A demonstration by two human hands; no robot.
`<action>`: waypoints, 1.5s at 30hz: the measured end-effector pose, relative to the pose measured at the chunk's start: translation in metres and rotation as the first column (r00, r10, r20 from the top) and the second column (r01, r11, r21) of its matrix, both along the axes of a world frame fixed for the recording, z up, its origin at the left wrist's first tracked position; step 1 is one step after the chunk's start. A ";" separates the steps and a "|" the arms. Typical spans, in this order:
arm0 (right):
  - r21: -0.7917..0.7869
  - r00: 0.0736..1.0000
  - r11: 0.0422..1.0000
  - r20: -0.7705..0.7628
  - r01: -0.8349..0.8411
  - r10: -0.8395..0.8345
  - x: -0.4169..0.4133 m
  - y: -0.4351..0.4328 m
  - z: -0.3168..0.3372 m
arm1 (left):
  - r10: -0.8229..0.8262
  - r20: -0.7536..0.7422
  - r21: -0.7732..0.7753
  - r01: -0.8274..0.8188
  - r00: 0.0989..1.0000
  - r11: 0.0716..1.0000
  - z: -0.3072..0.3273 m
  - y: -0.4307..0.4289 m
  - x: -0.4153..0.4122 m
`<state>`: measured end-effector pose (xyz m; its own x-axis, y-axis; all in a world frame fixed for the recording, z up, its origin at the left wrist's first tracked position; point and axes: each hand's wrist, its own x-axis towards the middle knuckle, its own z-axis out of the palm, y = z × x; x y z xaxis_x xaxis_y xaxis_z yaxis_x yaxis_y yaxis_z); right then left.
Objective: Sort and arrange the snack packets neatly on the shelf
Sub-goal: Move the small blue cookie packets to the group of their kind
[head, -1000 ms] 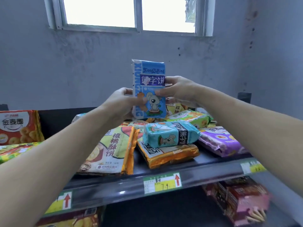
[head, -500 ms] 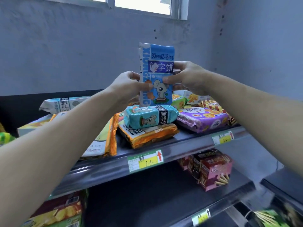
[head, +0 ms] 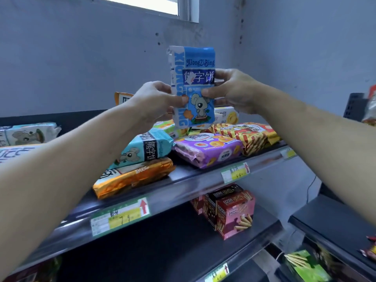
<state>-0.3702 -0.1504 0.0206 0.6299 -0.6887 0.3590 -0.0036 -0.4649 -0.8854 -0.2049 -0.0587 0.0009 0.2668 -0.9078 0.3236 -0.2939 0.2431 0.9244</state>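
- Fingers (head: 205,91) of both hands are curled round the blue packet (head: 195,86): the left hand (head: 154,100) pinches its left edge with the thumb on the front, and the right hand (head: 234,90) grips its right edge the same way.
- Dark and slanting across the view, the upper shelf (head: 183,186) carries the loose packets, and a lower shelf (head: 183,251) lies beneath it.
- Held upright in the air over the back of the upper shelf, the blue packet shows its printed front (a cartoon bear under white lettering) to the camera. Whether its bottom edge touches the packets behind it cannot be told.
- At the shelf's front edge the orange packet (head: 132,178) lies flat, with the teal packet (head: 142,149) resting tilted on top of it.
- Just right of those lies the purple packet (head: 207,151), and the red-and-yellow striped packet (head: 250,135) is beside it, further right.
- On the lower shelf stand the pink boxes (head: 234,212).
- Below the orange packet, a green-and-yellow price label (head: 120,216) sits on the upper shelf's front lip.
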 end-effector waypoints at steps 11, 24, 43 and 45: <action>-0.012 0.998 0.998 0.032 -0.056 0.056 -0.050 -0.091 0.006 | 0.104 0.029 -0.016 -0.104 0.994 0.994 0.008 -0.077 -0.061; -0.010 0.977 0.980 0.070 -0.199 0.199 -0.044 -0.145 0.008 | 0.262 0.021 -0.042 -0.261 0.965 0.964 0.011 -0.110 -0.077; -0.018 0.987 0.993 0.100 -0.121 0.122 -0.043 -0.138 0.008 | 0.198 0.055 -0.062 -0.194 0.979 0.979 0.015 -0.113 -0.067; -0.033 0.983 0.991 0.124 -0.129 0.132 -0.035 -0.139 0.011 | 0.207 0.034 -0.086 -0.203 0.978 0.975 0.018 -0.115 -0.061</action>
